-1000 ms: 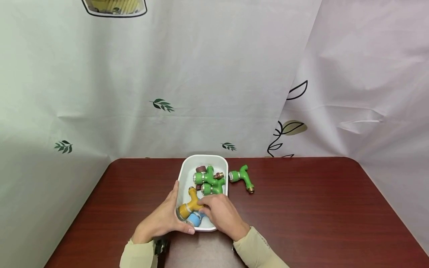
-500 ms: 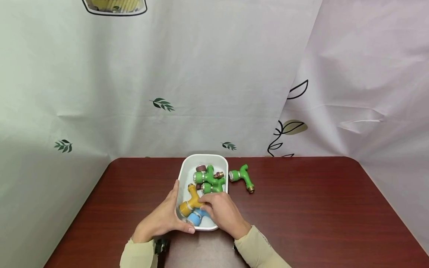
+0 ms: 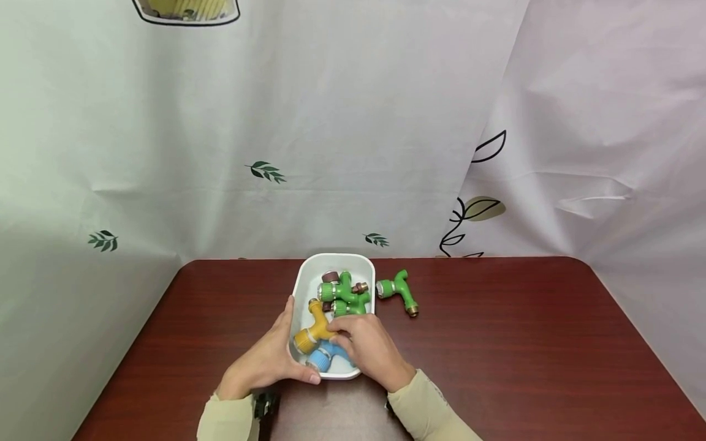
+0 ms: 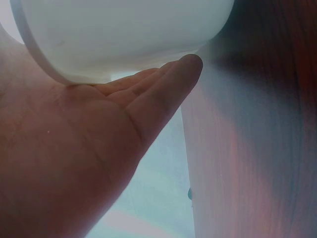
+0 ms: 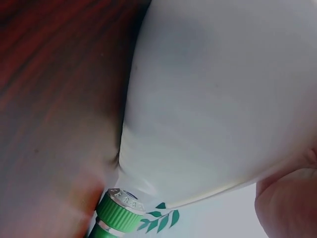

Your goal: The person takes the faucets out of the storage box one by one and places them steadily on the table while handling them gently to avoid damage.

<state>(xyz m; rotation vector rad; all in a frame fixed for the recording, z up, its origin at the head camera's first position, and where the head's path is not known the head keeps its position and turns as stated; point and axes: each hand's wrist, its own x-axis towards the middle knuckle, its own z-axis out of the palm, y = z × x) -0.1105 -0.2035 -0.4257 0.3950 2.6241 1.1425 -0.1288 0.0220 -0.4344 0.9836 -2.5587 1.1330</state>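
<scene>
A white tray [image 3: 334, 260] holds several garden taps. Along its left wall my left hand [image 3: 267, 358] lies with straight fingers, the thumb stretched by the near edge; the left wrist view has those fingers against the outer wall [image 4: 129, 34]. My right hand [image 3: 372, 348] reaches over the near right rim and pinches one end of a yellow tap [image 3: 318, 324] between thumb and forefinger. A blue tap [image 3: 322, 359] lies beneath it, partly covered by the right hand. Farther back in the tray are green taps [image 3: 344, 292] and maroon pieces [image 3: 330, 277], partly hidden.
Outside the tray, just right of it, another green tap [image 3: 405, 294] with a brass end lies on the dark red wooden table [image 3: 513, 349]. Behind the table hangs a pale curtain [image 3: 342, 153] with leaf prints.
The yellow tap has shifted slightly away from me within the tray, moved by the right hand. The left hand and the tray have stayed put.
</scene>
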